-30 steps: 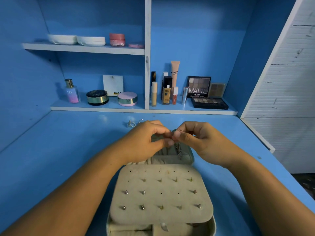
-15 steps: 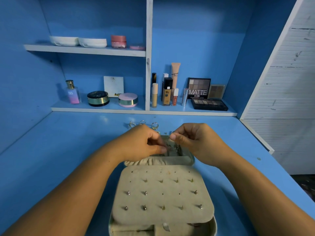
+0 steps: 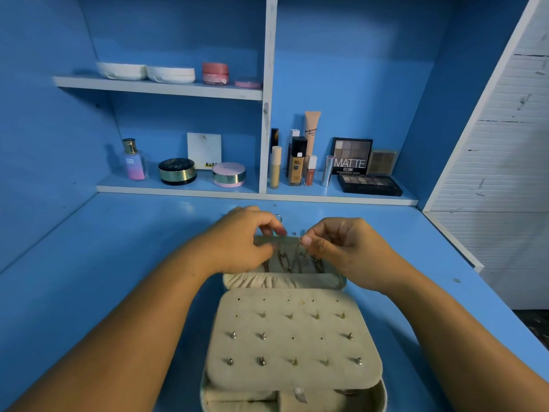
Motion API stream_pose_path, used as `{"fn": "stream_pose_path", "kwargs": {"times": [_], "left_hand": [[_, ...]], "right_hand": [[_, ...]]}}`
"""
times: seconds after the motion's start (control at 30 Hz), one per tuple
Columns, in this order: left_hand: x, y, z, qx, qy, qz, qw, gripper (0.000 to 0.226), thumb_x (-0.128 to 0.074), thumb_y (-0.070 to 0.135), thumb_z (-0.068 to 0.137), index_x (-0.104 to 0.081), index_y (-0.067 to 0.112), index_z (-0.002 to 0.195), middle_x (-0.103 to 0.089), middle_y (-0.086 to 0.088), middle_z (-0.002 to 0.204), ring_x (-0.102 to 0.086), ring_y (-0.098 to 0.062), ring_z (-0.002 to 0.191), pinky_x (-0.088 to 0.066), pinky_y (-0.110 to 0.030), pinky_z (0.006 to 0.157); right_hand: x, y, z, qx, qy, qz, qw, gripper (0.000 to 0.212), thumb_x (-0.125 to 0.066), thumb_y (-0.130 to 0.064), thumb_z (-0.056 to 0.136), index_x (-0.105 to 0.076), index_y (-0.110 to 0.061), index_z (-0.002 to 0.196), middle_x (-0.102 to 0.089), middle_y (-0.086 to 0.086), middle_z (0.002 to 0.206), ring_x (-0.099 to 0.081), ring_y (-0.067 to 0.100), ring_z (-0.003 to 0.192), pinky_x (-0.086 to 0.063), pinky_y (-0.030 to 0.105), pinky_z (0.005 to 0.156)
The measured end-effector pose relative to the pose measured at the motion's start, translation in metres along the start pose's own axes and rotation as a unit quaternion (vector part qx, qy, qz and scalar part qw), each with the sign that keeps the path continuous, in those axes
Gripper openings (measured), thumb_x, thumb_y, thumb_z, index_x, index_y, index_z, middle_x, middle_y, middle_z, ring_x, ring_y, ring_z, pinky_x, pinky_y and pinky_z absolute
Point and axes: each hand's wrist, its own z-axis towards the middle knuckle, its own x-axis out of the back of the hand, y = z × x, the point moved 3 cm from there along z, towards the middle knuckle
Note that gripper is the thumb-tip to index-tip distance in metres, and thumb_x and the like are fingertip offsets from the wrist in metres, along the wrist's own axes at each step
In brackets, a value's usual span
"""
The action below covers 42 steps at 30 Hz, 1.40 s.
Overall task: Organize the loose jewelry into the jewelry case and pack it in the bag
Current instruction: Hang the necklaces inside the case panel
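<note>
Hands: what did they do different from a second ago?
The hands were pinched together a second ago; they have drawn apart. The left hand now grips the top edge of the jewelry case lid, and the right hand pinches a necklace end beside it. Chains in the lid now show between them. The case, its earring studs and the shelf cosmetics stayed put.

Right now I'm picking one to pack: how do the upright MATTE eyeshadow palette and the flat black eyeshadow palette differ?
The MATTE eyeshadow palette stands upright; the black eyeshadow palette lies flat before it. The MATTE palette is squarish with large lettering; the black palette is long, with no readable label. Both show neutral shades on the lower shelf.
</note>
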Motion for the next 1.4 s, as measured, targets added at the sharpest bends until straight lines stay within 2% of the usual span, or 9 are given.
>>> {"fn": "stream_pose_path", "kwargs": {"times": [0.13,0.27,0.37,0.47,0.57,0.7,0.9,1.23,1.4], "left_hand": [[-0.005,-0.015,0.004,0.043,0.035,0.086,0.995,0.019,-0.066,0.039,0.089,-0.068,0.033,0.107,-0.050,0.014,0.094,-0.052,-0.011,0.098,-0.048,-0.037,0.087],[-0.007,-0.018,0.005,0.060,0.079,0.068,0.993,0.008,-0.066,0.033,0.090,-0.073,0.029,0.091,-0.057,0.014,0.088,-0.059,-0.015,0.092,-0.050,-0.036,0.082],[-0.006,-0.018,0.006,0.065,0.106,0.043,0.991,0.008,-0.065,0.027,0.092,-0.072,0.027,0.087,-0.066,0.011,0.092,-0.060,-0.012,0.092,-0.051,-0.034,0.082],[0.000,-0.013,0.005,0.034,0.144,-0.006,0.989,0.010,-0.062,0.024,0.093,-0.066,0.029,0.086,-0.067,0.017,0.089,-0.060,-0.006,0.088,-0.049,-0.029,0.077],[0.005,-0.006,0.004,-0.005,0.148,-0.065,0.987,0.013,-0.061,0.020,0.094,-0.063,0.032,0.089,-0.066,0.019,0.090,-0.060,0.002,0.089,-0.045,-0.019,0.076],[0.011,0.003,0.001,-0.043,0.135,-0.135,0.981,0.019,-0.069,0.025,0.089,-0.067,0.041,0.097,-0.067,0.021,0.104,-0.057,0.009,0.103,-0.041,-0.006,0.084],[0.014,0.008,-0.003,-0.071,0.137,-0.140,0.978,0.044,-0.084,0.042,0.062,-0.067,0.046,0.103,-0.063,0.021,0.103,-0.059,0.007,0.103,-0.043,-0.004,0.083],[0.015,0.011,-0.002,-0.092,0.160,-0.087,0.979,0.056,-0.087,0.049,0.052,-0.065,0.050,0.103,-0.061,0.014,0.103,-0.059,-0.001,0.101,-0.042,-0.010,0.088],[0.013,0.008,-0.002,-0.089,0.171,-0.081,0.978,0.057,-0.092,0.040,0.054,-0.066,0.049,0.104,-0.060,0.015,0.102,-0.058,0.001,0.100,-0.042,-0.010,0.088]], "right_hand": [[0.003,0.000,-0.003,0.004,0.000,0.016,1.000,0.033,-0.060,-0.047,0.075,-0.069,-0.017,0.084,-0.070,0.004,0.076,-0.058,0.013,0.066,-0.051,0.029,0.064],[0.001,0.002,-0.005,0.005,-0.007,0.011,1.000,0.031,-0.059,-0.051,0.074,-0.068,-0.022,0.080,-0.070,0.009,0.080,-0.061,0.031,0.075,-0.051,0.034,0.066],[0.001,0.001,-0.005,0.011,0.001,0.014,1.000,0.032,-0.059,-0.050,0.074,-0.068,-0.020,0.081,-0.071,0.008,0.082,-0.064,0.028,0.079,-0.054,0.037,0.069],[0.008,-0.002,-0.007,0.018,0.049,0.041,0.998,0.026,-0.060,-0.043,0.076,-0.068,-0.019,0.081,-0.069,0.009,0.079,-0.060,0.014,0.069,-0.051,0.026,0.062],[0.015,-0.005,-0.009,0.051,0.086,-0.044,0.994,0.014,-0.061,-0.038,0.083,-0.066,-0.025,0.079,-0.063,0.001,0.073,-0.050,0.000,0.059,-0.040,0.010,0.053],[0.018,-0.001,-0.010,0.105,0.120,-0.145,0.976,0.006,-0.058,-0.044,0.080,-0.061,-0.039,0.078,-0.055,-0.009,0.084,-0.050,-0.001,0.084,-0.035,0.004,0.070],[0.016,-0.004,-0.014,0.129,0.174,-0.165,0.962,0.019,-0.050,-0.062,0.075,-0.063,-0.048,0.080,-0.037,-0.017,0.127,-0.031,0.014,0.115,-0.031,0.034,0.094],[0.009,-0.001,-0.009,0.124,0.183,-0.277,0.935,0.021,-0.076,-0.042,0.073,-0.069,-0.036,0.091,-0.038,-0.002,0.142,-0.029,0.028,0.126,-0.021,0.038,0.093],[0.015,-0.006,-0.021,0.131,0.113,-0.324,0.930,0.035,-0.055,-0.066,0.070,-0.062,-0.042,0.095,-0.028,-0.006,0.146,-0.020,0.025,0.131,-0.019,0.041,0.096]]}}
